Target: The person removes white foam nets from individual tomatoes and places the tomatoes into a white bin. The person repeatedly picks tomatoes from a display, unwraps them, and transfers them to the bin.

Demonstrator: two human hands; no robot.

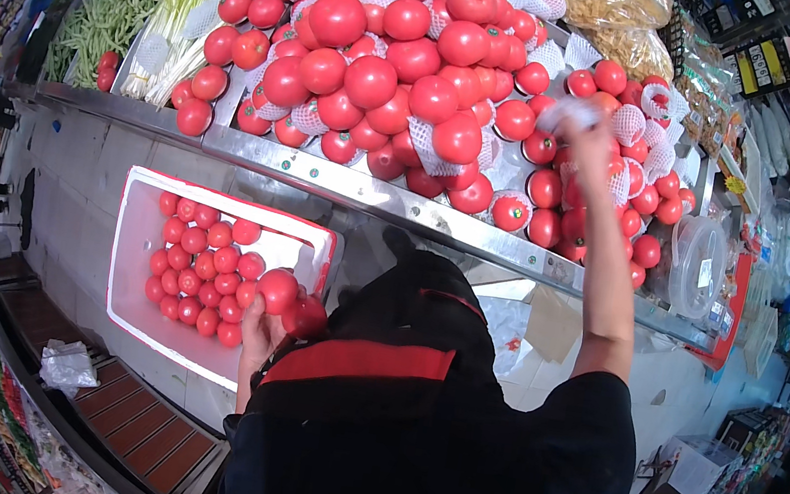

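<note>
My left hand (263,334) holds two red tomatoes (278,292) against its fingers, beside the right wall of a white foam box (130,248). Rows of tomatoes (213,274) lie inside that box on the floor. Over the display counter, my right hand (583,122) is blurred by motion; something whitish, seemingly a foam net sleeve (561,113), is at its fingers. Below and around that hand are loose tomatoes and others in white foam nets. A large heap of tomatoes (370,82) fills the middle of the counter, with foam nets tucked among them.
The counter's metal edge (371,202) runs across in front of me. Green beans (103,32) and pale leafy stalks (176,27) lie at left. Clear plastic tubs (695,266) stand at right. A slatted brown bench (138,431) and a plastic bag (68,366) are at lower left.
</note>
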